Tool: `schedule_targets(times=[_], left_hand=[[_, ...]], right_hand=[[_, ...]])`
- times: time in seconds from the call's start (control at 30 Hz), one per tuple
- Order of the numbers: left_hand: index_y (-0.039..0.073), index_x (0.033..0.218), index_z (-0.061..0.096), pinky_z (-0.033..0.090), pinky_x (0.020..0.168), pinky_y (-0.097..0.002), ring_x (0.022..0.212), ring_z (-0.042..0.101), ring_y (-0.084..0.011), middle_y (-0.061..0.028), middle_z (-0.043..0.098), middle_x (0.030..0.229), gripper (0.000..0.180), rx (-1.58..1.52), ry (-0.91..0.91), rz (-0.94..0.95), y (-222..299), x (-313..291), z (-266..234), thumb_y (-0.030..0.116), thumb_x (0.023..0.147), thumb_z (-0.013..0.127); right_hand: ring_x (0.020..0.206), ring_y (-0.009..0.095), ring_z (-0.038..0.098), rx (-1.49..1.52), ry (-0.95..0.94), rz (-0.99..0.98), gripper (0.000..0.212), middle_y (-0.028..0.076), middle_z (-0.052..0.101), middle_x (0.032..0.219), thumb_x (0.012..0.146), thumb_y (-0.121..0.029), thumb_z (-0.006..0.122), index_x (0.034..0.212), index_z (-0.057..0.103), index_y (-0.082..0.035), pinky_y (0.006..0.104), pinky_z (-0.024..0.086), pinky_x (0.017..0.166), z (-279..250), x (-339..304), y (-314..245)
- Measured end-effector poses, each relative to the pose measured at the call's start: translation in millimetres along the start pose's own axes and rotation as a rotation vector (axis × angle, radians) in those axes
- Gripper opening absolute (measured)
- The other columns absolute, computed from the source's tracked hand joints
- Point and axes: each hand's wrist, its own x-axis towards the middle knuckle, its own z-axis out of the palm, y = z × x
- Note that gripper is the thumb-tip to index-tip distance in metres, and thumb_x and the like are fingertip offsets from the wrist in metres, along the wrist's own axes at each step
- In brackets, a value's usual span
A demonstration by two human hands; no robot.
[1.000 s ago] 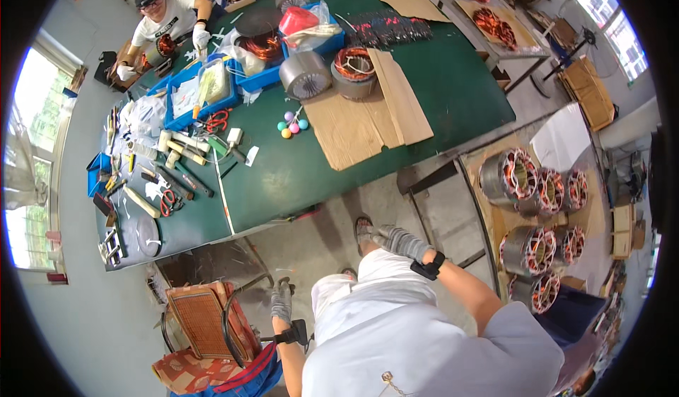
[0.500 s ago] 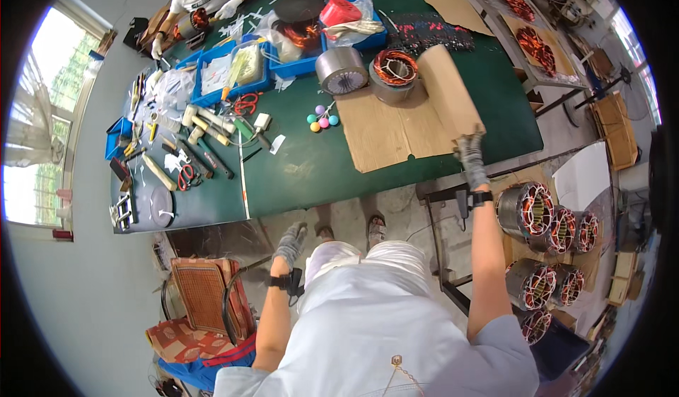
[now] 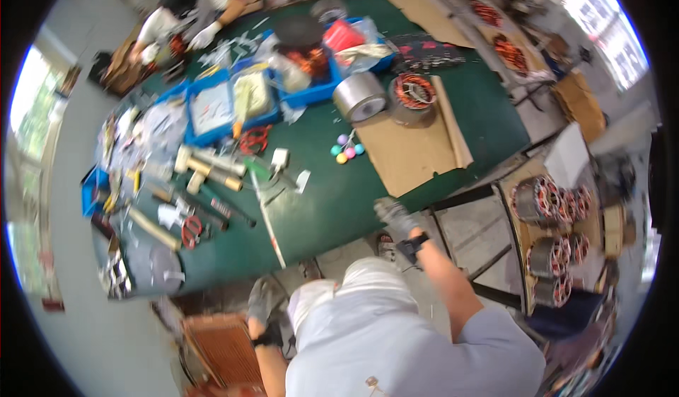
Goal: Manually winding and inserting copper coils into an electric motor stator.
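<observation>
My right hand [image 3: 397,218], in a grey glove, is by the near table edge, just below the cardboard sheet [image 3: 396,158]. Its fingers look loosely stretched and hold nothing. The sheet lies on the green table, its right side curled up into a standing fold [image 3: 453,129]. On its far part stands a motor stator [image 3: 412,100] with copper-red windings, next to a grey metal cylinder [image 3: 360,97] lying on its side. My left hand [image 3: 259,302], also gloved, hangs beside my body, below the table edge, blurred, fingers extended and holding nothing visible.
Hammers [image 3: 209,169], red-handled scissors [image 3: 192,232] and blue bins [image 3: 212,108] crowd the table's left half. Coloured balls [image 3: 347,149] lie near the cardboard. Across the table a person [image 3: 185,22] works. Several wound stators [image 3: 548,255] stand on a low rack at right. A chair [image 3: 223,347] stands behind left.
My right hand has let go of the cardboard's curled edge and drawn back left toward me. The fold now leans closer to the stator. The whole view has turned and shifted.
</observation>
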Motion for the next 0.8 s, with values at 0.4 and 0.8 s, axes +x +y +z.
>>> schedule_targets(times=[0.4,0.8], left_hand=[[0.003,0.115,0.044,0.040,0.082,-0.0286,0.089,0.050,-0.0163,-0.0090,0.050,0.107,0.035,-0.131,-0.004,0.219,-22.8,55.9,-177.6,0.027,0.090,0.042],[0.002,0.114,0.044,0.043,0.073,-0.0269,0.077,0.054,-0.0141,-0.0096,0.058,0.085,0.035,-0.085,-0.350,0.526,193.1,47.4,-87.1,0.028,0.091,0.039]], right_hand=[[0.096,0.032,0.049,-0.055,-0.008,-0.187,0.027,0.016,0.053,0.101,0.083,-0.027,0.046,0.098,0.054,-0.005,0.0390,0.039,0.084,103.0,-26.8,-85.5],[0.093,0.028,0.052,-0.035,0.018,0.099,0.032,0.014,0.052,0.106,0.084,-0.031,0.042,0.103,0.051,-0.007,0.0401,0.044,0.073,57.7,-65.6,-42.5]])
